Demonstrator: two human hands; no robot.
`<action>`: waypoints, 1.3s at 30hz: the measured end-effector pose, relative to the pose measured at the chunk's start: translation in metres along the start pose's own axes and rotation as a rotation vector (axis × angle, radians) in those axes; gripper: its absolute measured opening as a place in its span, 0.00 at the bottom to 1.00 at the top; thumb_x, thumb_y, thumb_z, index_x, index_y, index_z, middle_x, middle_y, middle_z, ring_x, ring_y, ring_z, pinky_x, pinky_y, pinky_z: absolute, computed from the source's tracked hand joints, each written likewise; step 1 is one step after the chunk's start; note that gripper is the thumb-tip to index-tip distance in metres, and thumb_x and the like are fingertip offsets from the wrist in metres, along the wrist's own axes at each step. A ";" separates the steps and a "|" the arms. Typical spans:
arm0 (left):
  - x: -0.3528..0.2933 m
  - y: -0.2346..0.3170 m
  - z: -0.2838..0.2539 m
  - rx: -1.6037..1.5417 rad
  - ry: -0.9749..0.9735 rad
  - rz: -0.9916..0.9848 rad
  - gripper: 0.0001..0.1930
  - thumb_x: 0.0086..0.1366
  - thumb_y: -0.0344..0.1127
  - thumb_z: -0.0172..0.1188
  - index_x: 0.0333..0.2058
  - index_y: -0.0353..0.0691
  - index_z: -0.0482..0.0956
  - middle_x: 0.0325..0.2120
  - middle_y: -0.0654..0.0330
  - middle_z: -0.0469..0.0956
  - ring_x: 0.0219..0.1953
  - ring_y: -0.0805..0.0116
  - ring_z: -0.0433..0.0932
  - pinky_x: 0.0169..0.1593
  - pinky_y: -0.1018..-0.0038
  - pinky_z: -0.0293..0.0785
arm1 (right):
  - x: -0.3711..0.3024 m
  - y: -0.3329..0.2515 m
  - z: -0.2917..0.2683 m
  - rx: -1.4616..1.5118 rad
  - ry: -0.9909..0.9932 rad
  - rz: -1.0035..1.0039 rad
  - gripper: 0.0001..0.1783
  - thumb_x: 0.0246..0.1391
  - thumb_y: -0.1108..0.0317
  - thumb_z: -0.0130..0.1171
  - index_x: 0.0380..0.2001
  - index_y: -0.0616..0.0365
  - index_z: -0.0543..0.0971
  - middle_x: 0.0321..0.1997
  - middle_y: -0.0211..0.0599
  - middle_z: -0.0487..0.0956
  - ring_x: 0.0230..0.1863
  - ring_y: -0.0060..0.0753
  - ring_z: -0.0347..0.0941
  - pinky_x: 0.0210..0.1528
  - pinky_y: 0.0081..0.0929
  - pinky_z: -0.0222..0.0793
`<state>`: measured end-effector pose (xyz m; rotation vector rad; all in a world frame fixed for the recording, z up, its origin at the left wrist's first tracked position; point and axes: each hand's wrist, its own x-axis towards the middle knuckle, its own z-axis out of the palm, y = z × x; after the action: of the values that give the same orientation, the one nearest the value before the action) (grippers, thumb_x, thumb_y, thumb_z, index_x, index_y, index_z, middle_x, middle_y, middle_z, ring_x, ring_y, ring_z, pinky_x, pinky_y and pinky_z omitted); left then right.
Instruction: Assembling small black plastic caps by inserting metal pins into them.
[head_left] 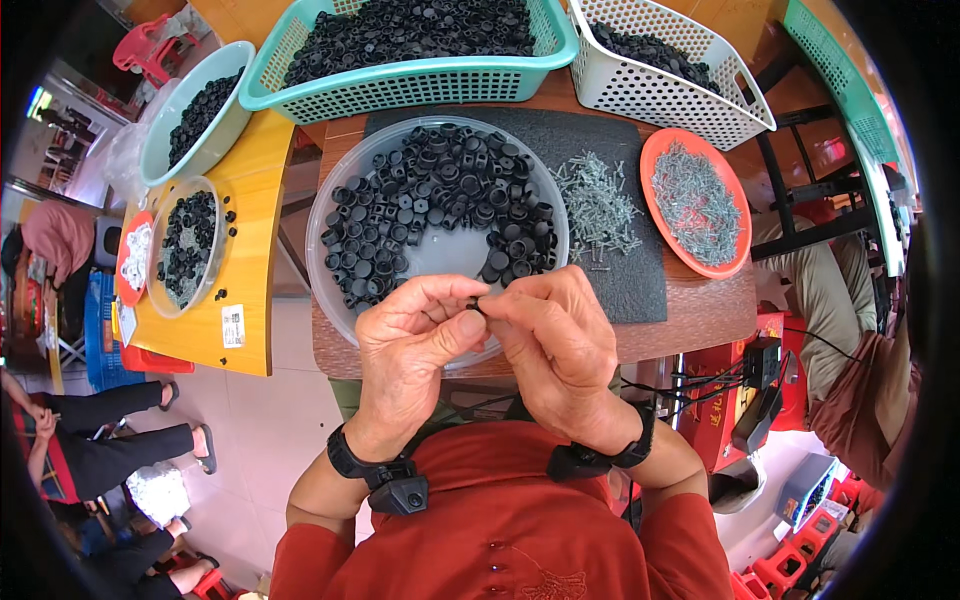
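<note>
Both hands meet over the near rim of a round clear tub (pixel 318 262) filled with small black plastic caps (pixel 425 195). Between the thumb and fingers of my left hand (pixel 410 335) is a small black plastic part (pixel 476 304), mostly covered by the fingertips. My right hand (pixel 560 335) pinches at the same part from the other side. Whether a metal piece is also in its fingertips cannot be made out. To the right of the tub lies a loose heap of thin silvery pins or screws (pixel 598 205) on a dark mat (pixel 635 285).
An orange plate (pixel 655 150) of similar metal pieces sits at the right. Behind stand a green basket (pixel 420 80) and a white basket (pixel 640 90), both with black parts. On the yellow table (pixel 250 270) at left are a pale green basin (pixel 215 140) and a clear bowl (pixel 212 275). People sit nearby.
</note>
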<state>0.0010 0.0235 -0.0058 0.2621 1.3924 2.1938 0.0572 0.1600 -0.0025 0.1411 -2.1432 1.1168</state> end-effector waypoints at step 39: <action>0.002 0.010 -0.012 -0.115 -0.123 -0.025 0.10 0.56 0.24 0.61 0.37 0.31 0.74 0.30 0.57 0.77 0.29 0.71 0.77 0.35 0.77 0.75 | 0.019 -0.009 -0.020 0.091 -0.201 0.101 0.13 0.37 0.85 0.58 0.28 0.59 0.72 0.26 0.36 0.73 0.24 0.39 0.66 0.27 0.31 0.62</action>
<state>-0.0090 0.0118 -0.0024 0.3297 1.1928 2.1899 0.0579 0.1733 0.0233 0.1951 -2.2983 1.3073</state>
